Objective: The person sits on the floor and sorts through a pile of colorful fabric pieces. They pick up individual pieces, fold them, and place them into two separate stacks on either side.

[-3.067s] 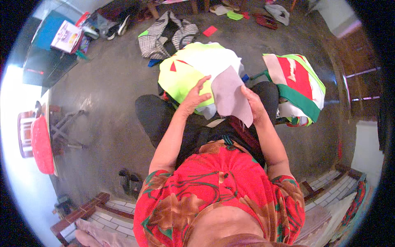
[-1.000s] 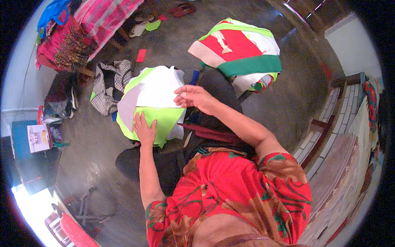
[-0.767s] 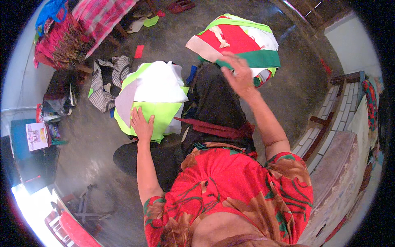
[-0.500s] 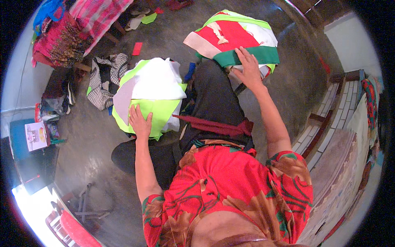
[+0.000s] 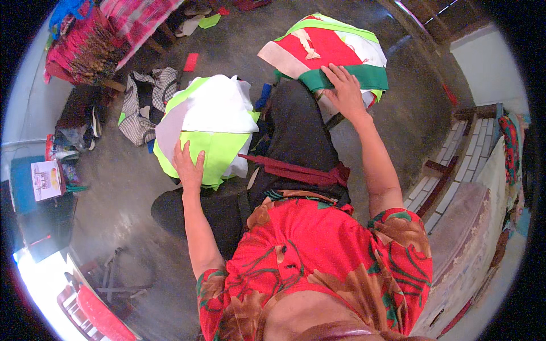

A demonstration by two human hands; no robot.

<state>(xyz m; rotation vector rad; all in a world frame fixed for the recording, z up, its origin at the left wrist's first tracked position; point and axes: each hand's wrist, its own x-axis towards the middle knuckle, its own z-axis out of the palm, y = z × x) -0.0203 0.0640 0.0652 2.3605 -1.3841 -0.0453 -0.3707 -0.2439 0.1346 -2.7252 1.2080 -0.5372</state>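
Note:
Two heaps of cloth pieces lie before me, one on each side of my knee. My left hand (image 5: pixel 188 166) rests open, fingers spread, on the near edge of the left cloth pile (image 5: pixel 219 108), whose top shows white, lime green and pale grey pieces. On the right cloth pile (image 5: pixel 327 48), with red, dark green, beige, white and lime pieces, lies my open right hand (image 5: pixel 345 94). Its fingertips touch the dark green strip (image 5: pixel 367 77). A cream scrap (image 5: pixel 307 44) lies on the red piece. What supports the piles is mostly hidden.
Checked cloth (image 5: pixel 135 108) lies on the floor left of the left pile, and a red scrap (image 5: pixel 191 62) beyond it. A slatted wooden bench (image 5: pixel 455 165) stands at the right. Pink cloth (image 5: pixel 133 25) hangs at the far left; a red chair (image 5: pixel 102 312) is at the lower left.
The view has shifted slightly. My left hand has slid a little left along the lime cloth, its fingers still spread. My right hand stays on the right pile.

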